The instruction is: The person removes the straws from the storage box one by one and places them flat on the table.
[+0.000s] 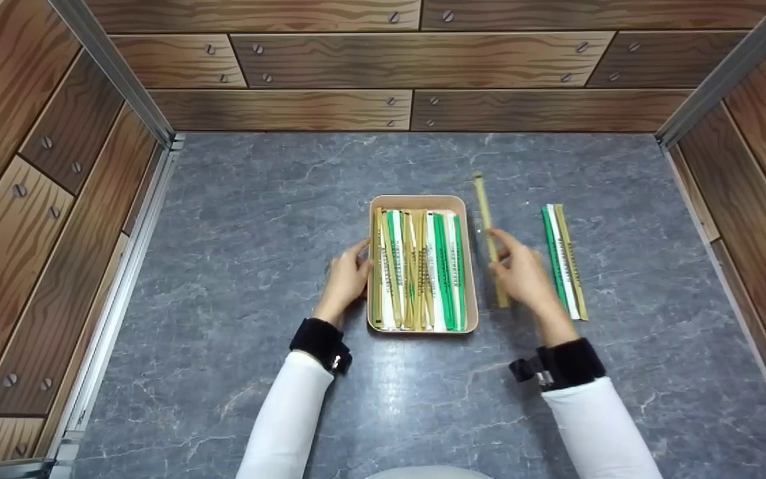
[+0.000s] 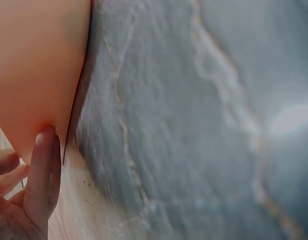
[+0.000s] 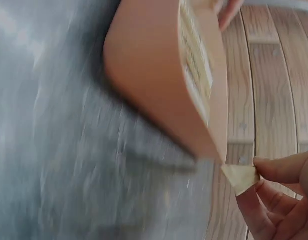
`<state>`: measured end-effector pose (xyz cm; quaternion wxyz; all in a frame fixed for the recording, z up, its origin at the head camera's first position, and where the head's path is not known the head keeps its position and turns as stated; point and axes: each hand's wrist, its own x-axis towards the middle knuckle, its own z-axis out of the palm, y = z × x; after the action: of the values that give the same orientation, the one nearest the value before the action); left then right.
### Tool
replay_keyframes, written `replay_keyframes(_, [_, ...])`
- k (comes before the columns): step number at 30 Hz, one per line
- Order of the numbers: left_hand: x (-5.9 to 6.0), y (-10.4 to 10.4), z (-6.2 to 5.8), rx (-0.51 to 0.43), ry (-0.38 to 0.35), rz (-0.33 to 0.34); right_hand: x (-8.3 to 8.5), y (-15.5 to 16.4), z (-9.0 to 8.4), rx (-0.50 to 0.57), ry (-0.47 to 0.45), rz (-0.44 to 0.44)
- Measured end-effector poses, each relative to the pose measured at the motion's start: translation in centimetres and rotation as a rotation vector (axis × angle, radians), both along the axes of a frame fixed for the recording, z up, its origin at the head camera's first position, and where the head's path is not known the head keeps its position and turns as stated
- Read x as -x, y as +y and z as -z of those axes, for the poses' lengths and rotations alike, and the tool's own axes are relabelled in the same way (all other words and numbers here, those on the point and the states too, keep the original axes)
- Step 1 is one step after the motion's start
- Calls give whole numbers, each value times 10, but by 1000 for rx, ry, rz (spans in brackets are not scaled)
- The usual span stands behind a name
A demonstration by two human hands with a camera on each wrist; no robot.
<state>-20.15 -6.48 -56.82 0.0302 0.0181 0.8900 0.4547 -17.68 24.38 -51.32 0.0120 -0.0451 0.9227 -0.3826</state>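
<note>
Stick: while pinched, the tan packet [image 1: 491, 241] runs 12-to-6, just right of the tray [image 1: 423, 201].
Right wrist view: fingertips [image 3: 274, 172] nip the packet's end [image 3: 240, 178], hidden from the head camera.
Right hand [image 1: 522, 271]: curled, palm down.
Left hand [image 1: 346, 278]: straight fingers [image 2: 41, 175] against the tray's 9 o'clock wall.

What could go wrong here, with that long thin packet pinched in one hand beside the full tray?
The right hand pinches the tan packet only near one end, as the right wrist view shows, so it might slip or bend. The tray is crammed with packets, and the left hand merely rests fingers on its side wall, so a nudge could slide it. The tan packet could also knock the pair of packets lying close by on the table.
</note>
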Motion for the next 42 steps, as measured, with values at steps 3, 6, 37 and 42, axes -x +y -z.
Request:
replay_keyframes(3, [0,0,0,0,-7,-1,-1,23,2,-51,-18,48])
replay_keyframes(6, [0,0,0,1,-9,0,-4,44,6,-96,-55,102])
replay_keyframes(37, [0,-1,0,-6,32,7,3,74,28,-420,-233,326])
replay_keyframes(42, [0,-1,0,-5,28,8,1,65,24,-409,-137,320])
